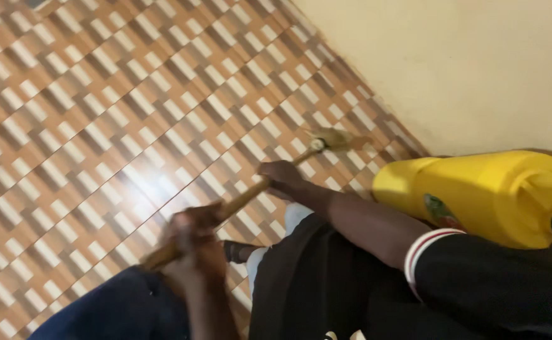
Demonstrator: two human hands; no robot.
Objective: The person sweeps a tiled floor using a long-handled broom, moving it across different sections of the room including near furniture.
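Observation:
A wooden stick (244,200), the handle of a mop or broom, runs from lower left up to a pale head (332,140) resting on the tiled floor near the wall. My left hand (191,239) is closed around the lower part of the handle and looks blurred. My right hand (280,177) grips the handle higher up, closer to the head. The right arm wears a black sleeve with a white and red cuff.
A yellow plastic jerrycan (490,195) lies by the cream wall (465,63) at the right. Brown and white patterned floor tiles (100,113) fill the left. My dark clothing and a foot show at the bottom.

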